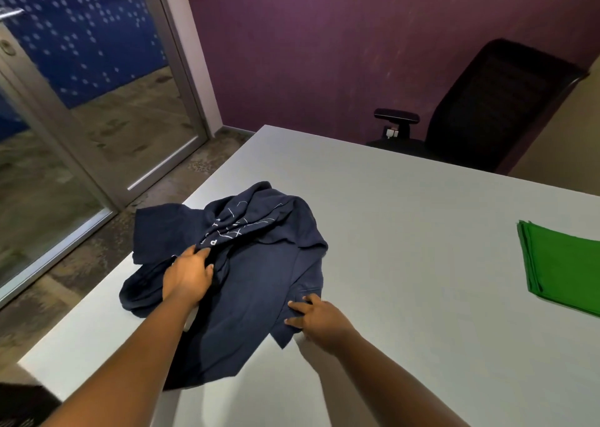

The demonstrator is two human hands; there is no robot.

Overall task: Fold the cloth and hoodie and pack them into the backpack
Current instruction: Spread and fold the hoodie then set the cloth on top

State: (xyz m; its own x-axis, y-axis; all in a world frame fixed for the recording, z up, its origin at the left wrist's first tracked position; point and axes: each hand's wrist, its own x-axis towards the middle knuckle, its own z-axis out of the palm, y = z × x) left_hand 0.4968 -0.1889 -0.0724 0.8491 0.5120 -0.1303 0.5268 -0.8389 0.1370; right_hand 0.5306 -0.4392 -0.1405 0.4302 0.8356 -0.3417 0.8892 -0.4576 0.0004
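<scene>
Navy-blue fabric, the hoodie (256, 264), is spread in a rumpled heap on the near left part of the white table (406, 205), with one corner hanging past the table's left edge and pale printed lines showing on its upper folds. A bunched fold near the middle of the garment is gripped by the left hand (188, 277), whose fingers are curled into the cloth. The hem at the garment's right side is pinched by the right hand (319, 318), with the fingers laid over the fabric edge. A green cloth (565, 264), already folded flat, is seen well apart at the table's right edge, partly cut off by the frame. A black office chair (487, 108) is placed behind the far side of the table against a purple wall (324, 37), and a glass door (97, 85) is seen to the left.
</scene>
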